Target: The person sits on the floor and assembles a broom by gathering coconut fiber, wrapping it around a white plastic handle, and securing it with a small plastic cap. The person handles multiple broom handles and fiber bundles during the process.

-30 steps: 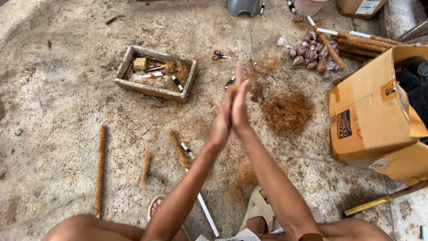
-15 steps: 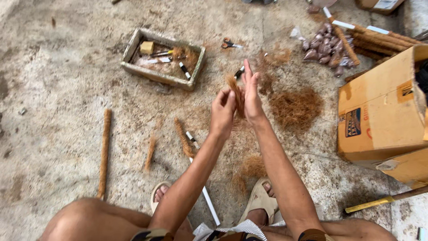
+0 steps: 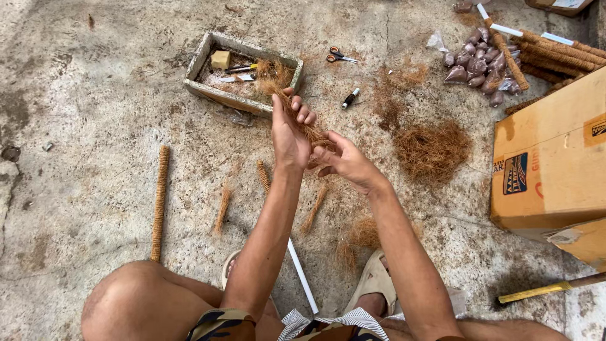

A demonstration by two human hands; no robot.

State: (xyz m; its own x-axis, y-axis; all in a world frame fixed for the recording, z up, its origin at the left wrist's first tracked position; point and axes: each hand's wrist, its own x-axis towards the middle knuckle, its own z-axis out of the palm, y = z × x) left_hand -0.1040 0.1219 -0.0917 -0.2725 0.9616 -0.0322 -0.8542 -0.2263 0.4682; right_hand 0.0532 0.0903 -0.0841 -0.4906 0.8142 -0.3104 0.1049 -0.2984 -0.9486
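palms now offset | fibre strand (image 3: pixel 297 117) between left hand (image 3: pixel 287 136) and right hand (image 3: pixel 344 161) grip, seemingly pinched

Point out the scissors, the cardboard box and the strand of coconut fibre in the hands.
scissors (image 3: pixel 341 57), head view, on the pivot by the handles.
cardboard box (image 3: pixel 555 170), head view, on its side panel.
fibre strand (image 3: pixel 278 85), head view, on its upper end.

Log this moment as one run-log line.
left hand: shut on fibre strand | right hand: pinching strand's lower end | fibre pile: right, on floor
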